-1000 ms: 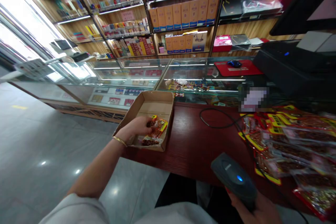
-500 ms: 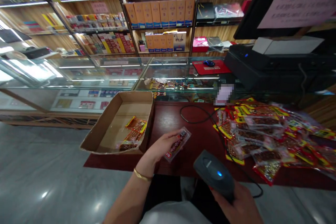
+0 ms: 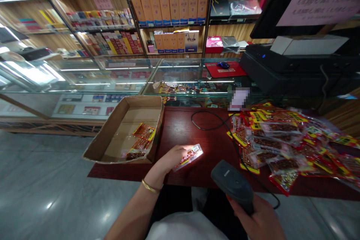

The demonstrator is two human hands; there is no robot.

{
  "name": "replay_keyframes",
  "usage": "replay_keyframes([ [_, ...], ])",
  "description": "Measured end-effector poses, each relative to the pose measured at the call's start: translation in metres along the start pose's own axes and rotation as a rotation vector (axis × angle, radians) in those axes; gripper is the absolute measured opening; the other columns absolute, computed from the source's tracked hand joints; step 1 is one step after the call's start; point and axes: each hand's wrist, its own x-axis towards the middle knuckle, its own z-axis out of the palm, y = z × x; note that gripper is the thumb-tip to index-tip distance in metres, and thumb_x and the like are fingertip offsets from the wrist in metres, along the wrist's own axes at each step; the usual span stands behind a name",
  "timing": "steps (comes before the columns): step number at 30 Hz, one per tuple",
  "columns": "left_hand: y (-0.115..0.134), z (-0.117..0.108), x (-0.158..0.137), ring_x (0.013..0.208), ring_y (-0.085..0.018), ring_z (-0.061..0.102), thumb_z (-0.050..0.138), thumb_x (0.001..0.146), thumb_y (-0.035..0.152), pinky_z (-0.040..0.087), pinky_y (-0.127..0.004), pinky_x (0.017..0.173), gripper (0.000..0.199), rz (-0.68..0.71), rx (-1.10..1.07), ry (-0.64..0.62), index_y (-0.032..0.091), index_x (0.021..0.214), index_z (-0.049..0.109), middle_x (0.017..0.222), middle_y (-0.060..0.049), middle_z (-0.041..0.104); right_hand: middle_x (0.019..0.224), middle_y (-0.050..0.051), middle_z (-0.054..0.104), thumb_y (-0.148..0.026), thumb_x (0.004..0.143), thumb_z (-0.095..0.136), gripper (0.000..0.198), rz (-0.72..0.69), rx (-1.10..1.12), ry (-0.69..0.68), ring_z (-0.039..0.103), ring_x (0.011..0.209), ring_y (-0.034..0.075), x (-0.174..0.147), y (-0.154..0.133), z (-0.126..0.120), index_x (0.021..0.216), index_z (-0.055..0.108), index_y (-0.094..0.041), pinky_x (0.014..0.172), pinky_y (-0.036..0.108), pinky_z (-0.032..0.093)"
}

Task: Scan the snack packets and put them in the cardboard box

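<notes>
My left hand (image 3: 173, 158), with a gold bangle at the wrist, is closed on a clear-wrapped snack packet (image 3: 194, 152) just above the dark red table. Bright light falls across the packet and the tabletop around it. In my right hand (image 3: 260, 212) is a dark barcode scanner (image 3: 233, 183), its head pointing up and left towards the packet. Left of my left hand stands an open cardboard box (image 3: 112, 135) with several snack packets (image 3: 143, 135) in its right side. A large heap of red and yellow snack packets (image 3: 281, 135) lies to the right.
A black cable (image 3: 206, 129) loops over the dark red table (image 3: 176, 127). Behind it is a glass display counter (image 3: 118, 77) bearing a red mouse pad (image 3: 234, 70). A monitor (image 3: 270, 11) and a black machine (image 3: 281, 65) stand at the right. Stocked shelves (image 3: 168, 28) line the wall.
The scanner's light now shines on the packet, and its blue indicator no longer shows. My left hand has tilted the packet flatter. The scanner has shifted slightly.
</notes>
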Motion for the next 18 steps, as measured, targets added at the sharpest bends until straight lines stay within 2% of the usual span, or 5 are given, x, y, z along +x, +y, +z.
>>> replay_keyframes([
  [6,0.008,0.006,0.003,0.1,-0.029,0.07,0.05,0.081,0.024,0.047,-0.033,0.09,0.048,0.0,0.032,-0.022,0.017,0.117,0.082,0.112,-0.003,0.083,0.058,0.005,0.072,-0.059,0.084,0.064,0.035,-0.013,-0.04,-0.035,0.07,0.055,0.025,0.0,0.011,-0.011,0.074,0.073,-0.027,0.067,0.034,0.061],
  [9,0.016,0.014,0.007,0.093,-0.026,0.07,0.049,0.079,0.023,0.048,-0.031,0.084,0.049,0.003,0.038,-0.056,0.017,0.116,0.081,0.109,-0.003,0.083,0.061,0.006,0.074,-0.062,0.087,0.061,0.04,-0.003,-0.037,0.01,0.071,0.059,0.026,-0.002,0.014,-0.014,0.075,0.074,-0.025,0.067,0.034,0.061],
  [13,0.03,0.027,0.017,0.078,-0.022,0.067,0.05,0.075,0.02,0.045,-0.029,0.071,0.049,0.011,0.058,-0.111,0.015,0.114,0.08,0.095,-0.003,0.083,0.07,0.009,0.078,-0.062,0.089,0.06,0.044,0.003,-0.007,0.029,0.073,0.063,0.026,-0.005,0.013,-0.018,0.084,0.076,-0.021,0.067,0.033,0.06],
  [18,0.041,0.044,0.032,0.082,-0.024,0.068,0.052,0.08,0.026,0.048,-0.03,0.075,0.045,0.02,0.074,-0.13,0.016,0.112,0.082,0.094,-0.003,0.083,0.076,0.009,0.08,-0.058,0.089,0.06,0.04,0.013,0.003,0.1,0.078,0.073,0.028,-0.009,0.014,-0.028,0.09,0.077,-0.022,0.072,0.033,0.061],
])
